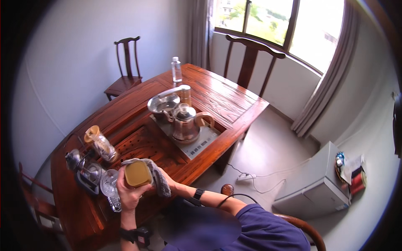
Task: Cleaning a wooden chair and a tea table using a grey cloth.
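Note:
My left hand (128, 195) grips a canister with a square, rounded, gold-yellow top (137, 174), held above the front of a wooden tea table. Against the canister's back and right side lies a grey cloth (160, 178). My right hand (168, 179) holds that cloth, its fingers mostly hidden behind the cloth and canister. Just left of my left hand stand a clear cut-glass bowl (110, 183) and a small glass dish (114, 204). A clear jar with a tan lid (100, 143) stands beyond them on the slatted tea tray (147, 144).
A metal kettle (186, 125) sits on a control panel (201, 144) beside a steel bowl under a spout (163, 105). A water bottle (176, 70) is at the table's far edge. Metal teaware (75, 160) stands left. A white cabinet (311, 185) and floor cable are right.

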{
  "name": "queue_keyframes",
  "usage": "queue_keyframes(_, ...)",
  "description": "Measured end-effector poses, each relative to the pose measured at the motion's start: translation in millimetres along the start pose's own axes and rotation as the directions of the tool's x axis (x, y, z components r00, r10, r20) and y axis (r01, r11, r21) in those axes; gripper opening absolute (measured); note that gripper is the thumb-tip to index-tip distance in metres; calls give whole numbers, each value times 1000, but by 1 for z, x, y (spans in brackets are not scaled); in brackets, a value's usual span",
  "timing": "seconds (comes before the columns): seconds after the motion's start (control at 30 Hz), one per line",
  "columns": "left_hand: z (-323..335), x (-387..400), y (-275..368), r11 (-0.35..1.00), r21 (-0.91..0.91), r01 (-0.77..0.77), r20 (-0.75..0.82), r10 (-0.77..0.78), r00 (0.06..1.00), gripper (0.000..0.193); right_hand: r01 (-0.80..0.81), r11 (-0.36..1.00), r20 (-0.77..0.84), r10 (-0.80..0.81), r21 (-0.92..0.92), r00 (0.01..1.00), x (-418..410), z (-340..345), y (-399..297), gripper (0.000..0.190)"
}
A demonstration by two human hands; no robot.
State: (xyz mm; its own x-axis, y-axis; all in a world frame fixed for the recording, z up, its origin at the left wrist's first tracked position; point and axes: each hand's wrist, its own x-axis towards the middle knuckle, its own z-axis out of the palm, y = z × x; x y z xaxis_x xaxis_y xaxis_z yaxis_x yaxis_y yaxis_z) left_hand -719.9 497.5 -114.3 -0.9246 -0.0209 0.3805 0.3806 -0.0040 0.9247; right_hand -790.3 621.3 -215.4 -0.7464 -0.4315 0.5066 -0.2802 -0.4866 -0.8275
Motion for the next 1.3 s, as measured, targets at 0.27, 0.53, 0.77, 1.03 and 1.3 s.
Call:
queue_keyframes(0.27, -10, 25, -7, 977, -202, -70, -66, 58, 996, 97, -246, 706, 251, 99, 664, 963, -12, -29, 15, 47)
queue_keyframes(0.53, -26, 46, -38, 915, -334, -225, -324, 113, 939, 83, -402, 784, -7, 459, 473, 888, 51, -27, 35, 42)
queue_keyframes(0.77, -48, 66, -55, 894, -281, -350, -483, 183, 856, 71, -278, 947, -303, 315, 160, 899, 102, -10, 13, 32)
queue_keyframes(1.03, -60, 63, -66, 921, -275, -276, -637, 40, 770, 68, -272, 959, -284, 284, 82, 916, 101, -5, 38, 24)
queue_keyframes(1.3, -58, 63, -67, 911, -320, -259, -542, 48, 839, 65, -455, 867, -209, 492, 201, 845, 98, -9, 36, 25)
